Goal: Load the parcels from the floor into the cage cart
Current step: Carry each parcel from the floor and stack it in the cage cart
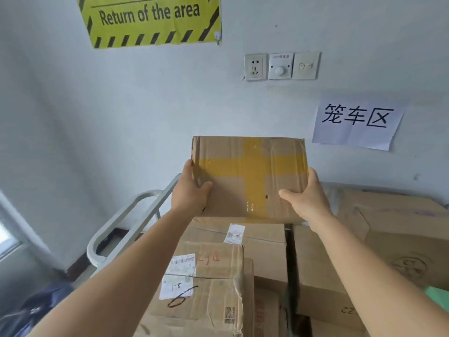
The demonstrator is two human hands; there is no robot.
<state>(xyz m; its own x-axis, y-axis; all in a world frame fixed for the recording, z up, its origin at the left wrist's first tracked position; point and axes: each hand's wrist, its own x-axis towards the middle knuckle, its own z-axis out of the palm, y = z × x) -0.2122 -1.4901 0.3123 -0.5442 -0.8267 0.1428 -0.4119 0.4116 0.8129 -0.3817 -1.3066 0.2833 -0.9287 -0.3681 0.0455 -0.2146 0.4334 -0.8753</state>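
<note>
Nearest, bottom centre, sat a stacked carton (204,295) w/ white labels and "1-8" scrawled in black marker. To its right stood a bigger brown box (323,276), and far right another large box (398,224), all packed in the cage cart, whose grey metal rail (126,222) curved along the left side. Above the stack, 2 bare arms reached fwd. The left hand (190,190) gripped the left edge of a cardboard parcel (247,178), thumb on top, fingers wrapped under. The right hand (307,198) held the right edge the same way. The parcel, crossed w/ yellow tape, was up in the air over the boxes, not touching them. Beyond, on the pale wall: a socket and switch panel (281,66), a paper sign (357,120) at right, and a yellow-black banner (150,18) up top.
</note>
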